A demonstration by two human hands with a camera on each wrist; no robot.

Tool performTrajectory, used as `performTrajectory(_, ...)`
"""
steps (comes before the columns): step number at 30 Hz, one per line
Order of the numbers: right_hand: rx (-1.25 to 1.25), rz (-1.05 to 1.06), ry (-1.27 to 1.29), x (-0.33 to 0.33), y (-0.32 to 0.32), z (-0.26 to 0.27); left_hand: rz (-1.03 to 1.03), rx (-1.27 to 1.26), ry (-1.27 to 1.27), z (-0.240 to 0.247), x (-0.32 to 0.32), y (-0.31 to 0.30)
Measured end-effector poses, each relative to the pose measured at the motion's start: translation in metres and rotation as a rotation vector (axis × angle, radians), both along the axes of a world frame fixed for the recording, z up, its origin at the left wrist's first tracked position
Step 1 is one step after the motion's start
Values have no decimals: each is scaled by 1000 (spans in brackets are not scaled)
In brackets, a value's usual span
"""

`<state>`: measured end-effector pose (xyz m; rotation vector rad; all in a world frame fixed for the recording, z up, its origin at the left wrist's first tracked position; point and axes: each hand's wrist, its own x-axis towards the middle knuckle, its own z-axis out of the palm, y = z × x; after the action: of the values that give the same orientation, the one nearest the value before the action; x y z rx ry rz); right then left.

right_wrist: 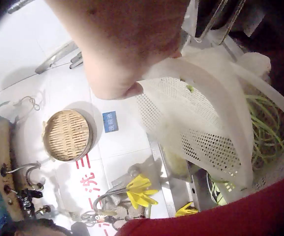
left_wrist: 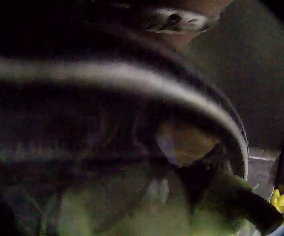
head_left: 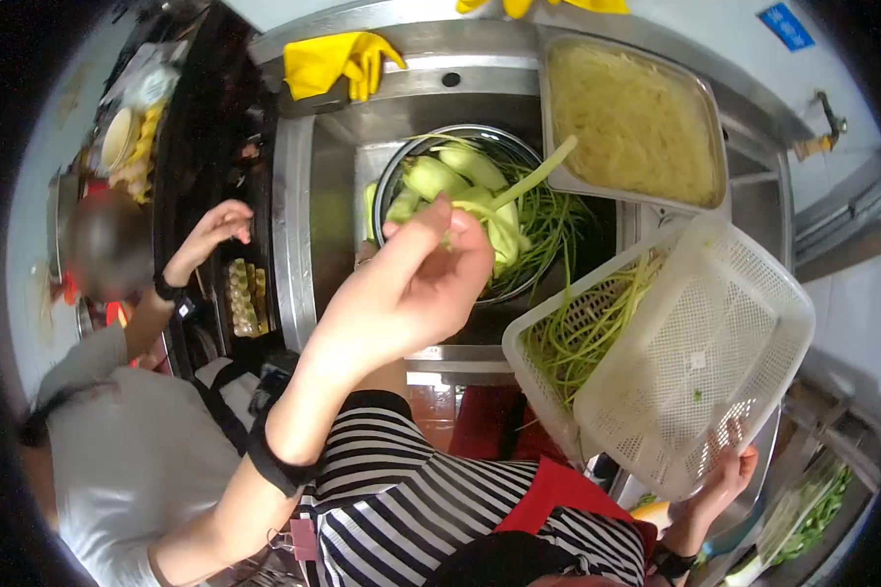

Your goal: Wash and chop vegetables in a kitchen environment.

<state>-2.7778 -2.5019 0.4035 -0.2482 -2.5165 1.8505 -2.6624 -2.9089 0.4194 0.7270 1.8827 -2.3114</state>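
Observation:
My right hand [head_left: 729, 479] grips the edge of a white perforated plastic basket [head_left: 695, 367], its thumb bent at the rim in the right wrist view. That basket is tilted over a second white basket [head_left: 548, 391] of thin green stems [head_left: 592, 338]. Most of my left hand [head_left: 365, 254] is hidden behind another person's arm; a sliver shows at the left rim of a round metal bowl [head_left: 460, 129]. In the bowl lie pale green, thick vegetables [head_left: 431, 176] and long thin green stems [head_left: 543, 215]. The left wrist view is dark, with the bowl's rim [left_wrist: 132, 76] close up.
A person in a grey shirt [head_left: 147, 440] stands at the left, one hand [head_left: 431, 279] over the bowl near a pale green stalk [head_left: 538, 176]. A metal tray [head_left: 646, 199] of pale shreds sits behind. Yellow gloves [head_left: 333, 64] drape at the sink's back left edge.

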Motion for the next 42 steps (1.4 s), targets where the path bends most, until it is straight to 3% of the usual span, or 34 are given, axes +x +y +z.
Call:
performTrajectory(1,11,15,-12,-2,4,-2,-37,-23,-55,-8,-9,-3)
performTrajectory(4,22,40,-20,-6,2,-8,9,630,-6,-21,-35,2)
performTrajectory(5,-4,65,-4,-7,0,-11,-147,408,-52,-30,-44,5)
performTrajectory(10,-44,194,-11,-14,20,-26,-249,703,-50,-54,-69,38)
performTrajectory(12,-160,216,-28,-15,18,-26,-432,810,-25,-48,-82,53)
performTrajectory(15,-217,236,-41,-15,21,-30,-478,995,123,-36,-87,84)
performTrajectory(18,-211,215,-37,-13,16,-28,-390,1178,-31,-31,-87,113)
performTrajectory(21,-220,220,-33,-13,21,-30,-333,1313,50,-50,-84,146)
performTrajectory(24,-184,186,-26,-10,19,-27,-292,1319,88,-54,-77,165)
performTrajectory(27,-192,149,-53,-7,12,-27,-324,1166,85,-66,-74,170)
performTrajectory(30,-182,122,-114,-8,19,-33,-112,1550,-170,-103,-76,156)
performTrajectory(33,-167,123,-113,-5,16,-30,144,1527,-481,-126,-76,131)
performTrajectory(36,-131,142,-35,-6,12,-29,647,2056,-568,-131,-71,118)
performTrajectory(39,-112,104,-50,0,10,-27,749,1864,-702,-138,-68,126)
performTrajectory(41,-88,76,-111,-3,21,-32,600,1931,-720,-148,-58,129)
performTrajectory(42,-99,93,-85,-6,22,-36,634,1951,-702,-153,-59,131)
